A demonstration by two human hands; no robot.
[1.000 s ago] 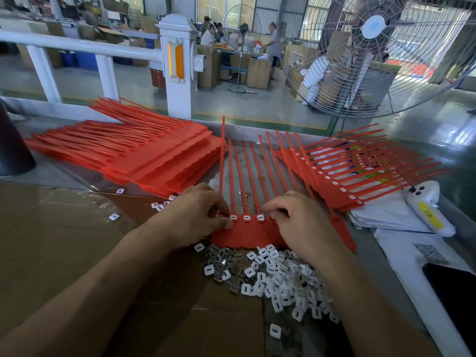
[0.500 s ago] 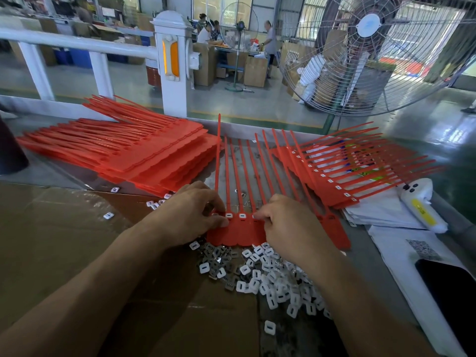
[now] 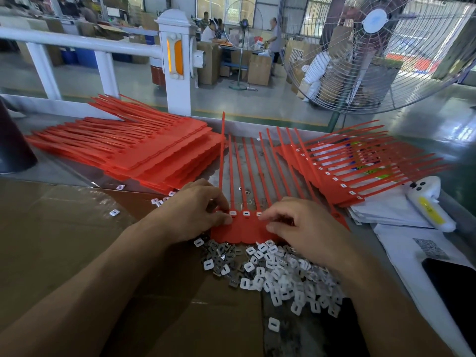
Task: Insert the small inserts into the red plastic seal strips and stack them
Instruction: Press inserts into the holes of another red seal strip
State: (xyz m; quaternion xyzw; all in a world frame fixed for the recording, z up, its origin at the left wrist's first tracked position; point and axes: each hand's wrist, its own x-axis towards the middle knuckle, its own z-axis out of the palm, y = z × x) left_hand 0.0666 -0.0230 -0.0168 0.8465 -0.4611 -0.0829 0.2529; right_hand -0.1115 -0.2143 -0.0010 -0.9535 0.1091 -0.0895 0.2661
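Note:
A red seal strip sheet (image 3: 244, 229) lies flat in front of me, its thin tails running away from me. White inserts sit in three of its sockets. My left hand (image 3: 195, 215) pinches the sheet's left edge near the first socket. My right hand (image 3: 306, 228) rests curled over the right part of the sheet, fingertips by the third insert; what they hold is hidden. A heap of small white inserts (image 3: 278, 276) lies just below the sheet, under my right wrist.
A tall stack of red strip sheets (image 3: 144, 153) lies at the left. Another fanned stack (image 3: 342, 171) with inserts lies at the right on white papers. A white handheld device (image 3: 430, 202) and a dark phone (image 3: 453, 284) are at far right. A big fan (image 3: 373, 52) stands behind.
My right hand has shifted slightly along the sheet's sockets; the third insert is partly covered by its fingers. My left hand keeps its pinch on the left edge.

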